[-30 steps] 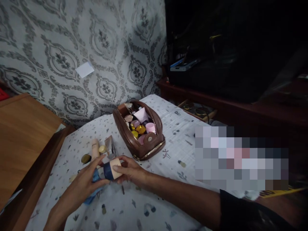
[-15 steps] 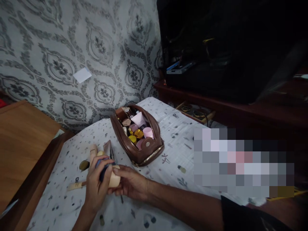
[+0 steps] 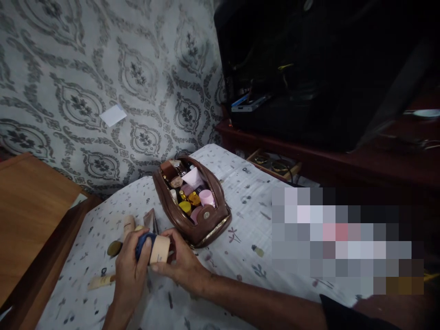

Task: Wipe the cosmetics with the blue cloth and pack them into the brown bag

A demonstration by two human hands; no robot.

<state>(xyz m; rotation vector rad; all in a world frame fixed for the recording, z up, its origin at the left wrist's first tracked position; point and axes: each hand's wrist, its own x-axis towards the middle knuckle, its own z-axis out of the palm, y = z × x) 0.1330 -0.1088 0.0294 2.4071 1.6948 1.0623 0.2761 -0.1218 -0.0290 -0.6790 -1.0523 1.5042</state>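
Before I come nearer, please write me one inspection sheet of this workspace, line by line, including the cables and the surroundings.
Surface: white patterned cloth, slightly wrinkled.
Things in hand: beige item against blue piece; whether joined, cannot tell.
Bag: brown bag, open, holding many small containers.
Clutter: peach bottle, dark round piece, beige tube.
Hands: left fingers around blue piece; right fingers gripping beige item.
Cables: possibly one dark cord by small drawer.
Surroundings: patterned wall, black screen, wooden furniture; right-hand area pixelated, unreadable.
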